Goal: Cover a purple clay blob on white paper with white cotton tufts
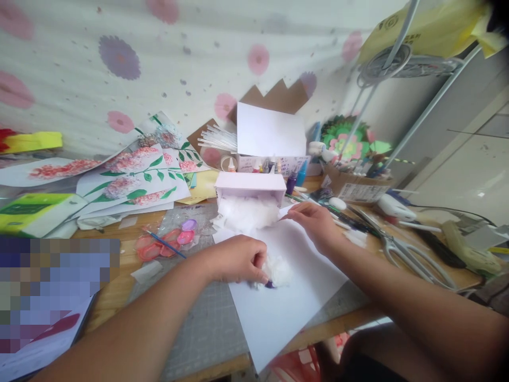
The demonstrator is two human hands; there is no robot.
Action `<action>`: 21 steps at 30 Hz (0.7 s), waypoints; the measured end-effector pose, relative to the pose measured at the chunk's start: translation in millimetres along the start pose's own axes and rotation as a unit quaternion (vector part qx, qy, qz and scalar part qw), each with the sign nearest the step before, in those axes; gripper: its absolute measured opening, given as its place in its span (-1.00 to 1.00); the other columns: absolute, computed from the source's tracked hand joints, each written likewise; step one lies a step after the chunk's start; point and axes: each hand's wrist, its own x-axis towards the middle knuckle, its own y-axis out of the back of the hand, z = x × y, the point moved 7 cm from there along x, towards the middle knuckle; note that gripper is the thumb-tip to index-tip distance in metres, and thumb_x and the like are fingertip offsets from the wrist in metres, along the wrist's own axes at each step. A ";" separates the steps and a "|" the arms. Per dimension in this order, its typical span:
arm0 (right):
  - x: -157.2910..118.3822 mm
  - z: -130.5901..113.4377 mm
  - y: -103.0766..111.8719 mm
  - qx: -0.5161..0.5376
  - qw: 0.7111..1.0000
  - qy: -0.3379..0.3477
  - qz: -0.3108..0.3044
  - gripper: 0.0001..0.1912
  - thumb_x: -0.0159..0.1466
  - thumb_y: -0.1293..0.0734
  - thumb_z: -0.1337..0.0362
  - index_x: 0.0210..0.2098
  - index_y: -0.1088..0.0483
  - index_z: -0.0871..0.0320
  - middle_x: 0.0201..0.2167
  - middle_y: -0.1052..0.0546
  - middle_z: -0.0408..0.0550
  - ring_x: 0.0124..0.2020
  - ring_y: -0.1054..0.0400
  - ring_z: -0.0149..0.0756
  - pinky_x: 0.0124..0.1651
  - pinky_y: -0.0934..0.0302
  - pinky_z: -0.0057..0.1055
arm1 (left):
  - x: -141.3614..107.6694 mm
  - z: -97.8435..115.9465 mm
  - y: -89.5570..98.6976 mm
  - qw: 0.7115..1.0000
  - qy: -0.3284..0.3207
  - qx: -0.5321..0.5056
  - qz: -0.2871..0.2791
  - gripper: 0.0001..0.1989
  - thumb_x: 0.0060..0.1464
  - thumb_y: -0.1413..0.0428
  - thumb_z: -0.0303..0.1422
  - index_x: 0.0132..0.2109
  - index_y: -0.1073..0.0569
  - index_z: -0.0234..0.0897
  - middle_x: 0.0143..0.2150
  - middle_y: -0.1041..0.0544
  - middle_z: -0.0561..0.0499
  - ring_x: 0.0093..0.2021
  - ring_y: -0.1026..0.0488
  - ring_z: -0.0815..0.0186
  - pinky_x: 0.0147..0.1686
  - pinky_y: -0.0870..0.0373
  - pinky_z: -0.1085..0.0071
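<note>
My left hand (pixel 240 260) is closed at the edge of a small clump of white fluff (pixel 279 269), with a dark purple spot (pixel 270 285) just under its fingertips. The clump lies on a white paper sheet (pixel 274 323). My right hand (pixel 312 220) is raised over the sheet's upper right, its thumb and finger pinched together at a small piece too blurred to make out. Right behind the hands an open white box (pixel 250 182) lies on its side, and more white fluff (pixel 252 211) spills from it.
Scissors (pixel 413 260) and pens lie at the right, beside a cardboard box (pixel 358 185). Small bottles (pixel 292 180) stand behind the white box. Red plastic pieces and a blue brush (pixel 167 244) lie left. Flower paintings (pixel 131 178) are behind, a pixelated screen (pixel 51 292) front left.
</note>
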 end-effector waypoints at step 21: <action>-0.9 2.5 -6.0 -0.010 0.998 -0.061 0.033 -0.88 0.05 -0.33 0.31 -0.55 -0.30 0.18 -0.58 -0.51 -0.08 -0.46 -0.46 -0.27 -0.37 -0.38 -0.34 | -1.2 -2.3 -2.9 0.999 0.012 -0.034 -0.023 -0.77 -0.18 -0.12 -0.18 -0.42 -0.30 -0.22 -0.51 -0.36 0.14 -0.58 -0.33 0.41 -0.70 -0.17 0.56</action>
